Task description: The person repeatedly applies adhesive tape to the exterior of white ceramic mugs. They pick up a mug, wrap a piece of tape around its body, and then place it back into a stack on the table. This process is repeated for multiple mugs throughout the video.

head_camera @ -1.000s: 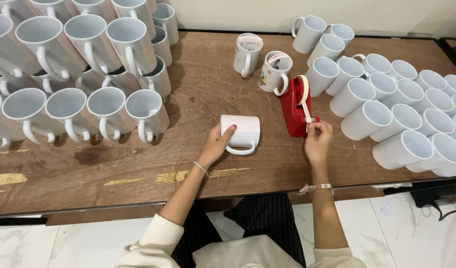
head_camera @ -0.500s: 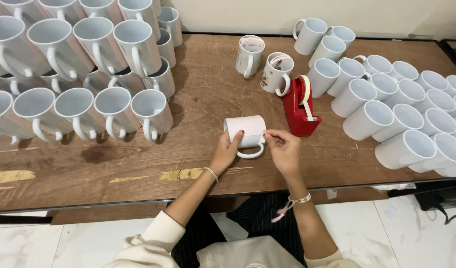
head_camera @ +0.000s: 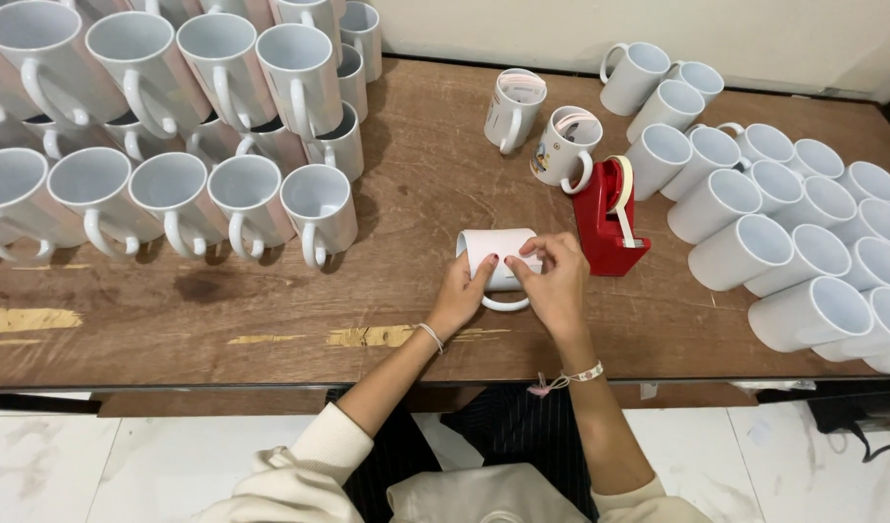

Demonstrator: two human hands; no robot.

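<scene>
Mug-printing workshop: rows of blank mugs (head_camera: 174,189)

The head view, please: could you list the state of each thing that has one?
Wrapped mug: on its side, handle toward the person.
Left hand: gripping the mug.
Right hand: fingers pressing on the wrap.
Red tape dispenser: upright, roll loaded.
Two printed mugs: upright.
Plain mugs right: lying down.
Mugs left: stacked, tilted.

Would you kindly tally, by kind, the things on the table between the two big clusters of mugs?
White mug on its side, held by left hand and right hand: 1
Upright wrapped mugs: 2
Red tape dispenser: 1
Total: 4
</scene>
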